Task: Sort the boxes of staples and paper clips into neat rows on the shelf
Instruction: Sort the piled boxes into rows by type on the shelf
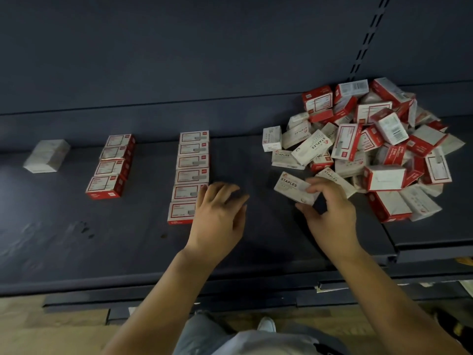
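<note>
In the head view, the white STAPLES box [294, 187] lay on the dark shelf [102, 239] at the near-left foot of the loose pile [371, 149], just apart from the pile's nearest boxes. The right hand [330, 213] had it in a pinching grip: fingertips [311, 188] on its right end, thumb curled below its near edge. Its long axis ran slantwise, from far-left to near-right, not square to the shelf's front edge.

The left hand [220, 213] rested to the left of the pile with fingers spread and holding nothing, touching or just overlapping the near end of the white-and-red row [190, 172]. Further left of the pile stood a shorter red row [110, 165], and beyond it a lone white stack [47, 156].

Judged from this, the right hand was plainly nearer the box, and the white stack lay well away leftward past both rows, so the box would likely need turning to line up there
</note>
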Available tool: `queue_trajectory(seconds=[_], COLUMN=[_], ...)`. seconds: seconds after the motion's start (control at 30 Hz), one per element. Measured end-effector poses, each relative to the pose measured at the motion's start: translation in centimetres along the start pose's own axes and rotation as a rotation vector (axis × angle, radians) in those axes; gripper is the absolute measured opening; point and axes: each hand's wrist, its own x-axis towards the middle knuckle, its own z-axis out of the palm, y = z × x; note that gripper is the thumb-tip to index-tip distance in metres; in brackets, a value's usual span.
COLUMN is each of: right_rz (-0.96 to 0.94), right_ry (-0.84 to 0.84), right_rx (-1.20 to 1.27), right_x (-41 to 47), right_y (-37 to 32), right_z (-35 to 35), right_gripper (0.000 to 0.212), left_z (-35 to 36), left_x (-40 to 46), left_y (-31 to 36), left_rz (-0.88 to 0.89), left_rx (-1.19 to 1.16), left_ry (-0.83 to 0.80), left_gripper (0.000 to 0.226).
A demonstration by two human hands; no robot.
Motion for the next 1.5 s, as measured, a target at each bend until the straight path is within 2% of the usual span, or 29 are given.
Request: queue_trajectory(seconds=[0.13, 0.37, 0.5, 0.63, 0.8, 1.13, 1.23, 1.33, 1.5], right_rz=[-0.034, 0.006, -0.012, -0.060, -0.162, -0.212, -0.211, -0.310, -0.390], right_ry=[-0.005, -0.004, -0.062, -0.115, -0.180, -0.294, -0.381, -0.434, -0.461], right_rx=[0.062, 0.214, 0.258, 0.296, 0.339, 0.379, 0.317, 0.231, 0.123], right_x=[0.5, 1.0, 1.1, 0.9, 1.4, 0.7, 0.4, 0.1, 0.0], right_y=[-2.8, -8.6, -11.8, -14.7, -18.2, -24.6, -26.5, -28.2, -30.2], right_z=[1.3, 5.7, 8.8, 11.5, 14.6, 21.5, 23.6, 25.8, 29.2], right_gripper=[0.035, 0.052, 0.051, 0.049, 0.036, 0.038, 0.051, 0.061, 0.052], left_z=[-1.4, -5.4, -7.5, -9.7, -12.5, -17.5, -18.9, -20.7, -24.0], left_x=[-0.5, -2.3, -3.3, -4.3, -5.0, -8.0, -9.2, -10.8, -14.2], left_y=[-2.0, -7.3, -10.5, -13.2, -16.5, -23.7, -26.1, -28.9, -33.7], left_rz=[-0.002, -0.023, -0.036, -0.085, -0.088, -0.099, -0.110, -0.160, -0.309], left_rx=[0.011, -0.021, -0.114, -0.238, -0.334, -0.213, -0.153, -0.121, -0.057], left_ry=[0.014, -0.021, -0.008, -0.013, 0.008, 0.052, 0.028, -0.005, -0.029], left_gripper=[0.026, 0.036, 0.043, 0.059, 0.066, 0.057, 0.056, 0.055, 0.052])
